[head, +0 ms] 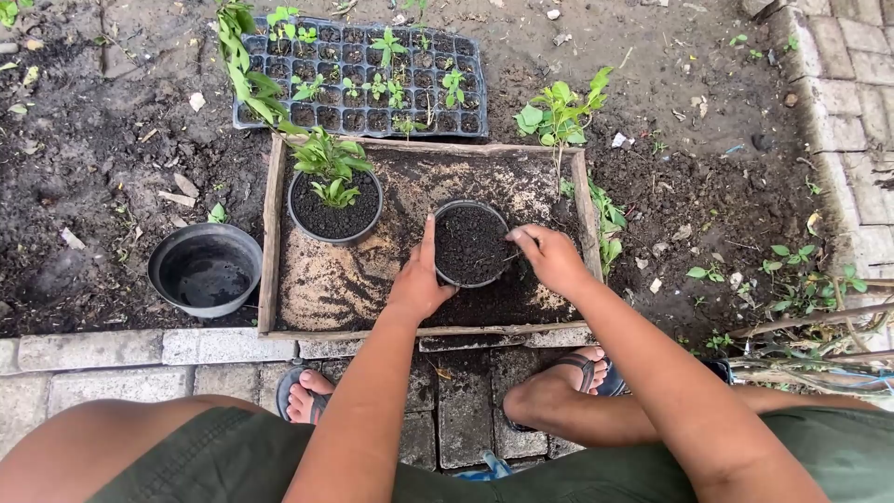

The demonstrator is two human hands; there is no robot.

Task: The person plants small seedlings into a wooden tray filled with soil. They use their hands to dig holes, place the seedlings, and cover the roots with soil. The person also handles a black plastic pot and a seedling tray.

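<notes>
Center frame, a black pot point(470, 244) full of dark soil sits in the wooden tray point(272, 242); a planted pot point(335, 207) sits at its upper left. Left hand point(419, 284) cups the rim, fingers together. Right hand point(549, 259) pinches the opposite edge.

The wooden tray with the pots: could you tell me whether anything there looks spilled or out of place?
Loose soil and sandy grit lie scattered over the wooden tray floor around the soil-filled pot the hands hold; otherwise nothing stands out.
</notes>
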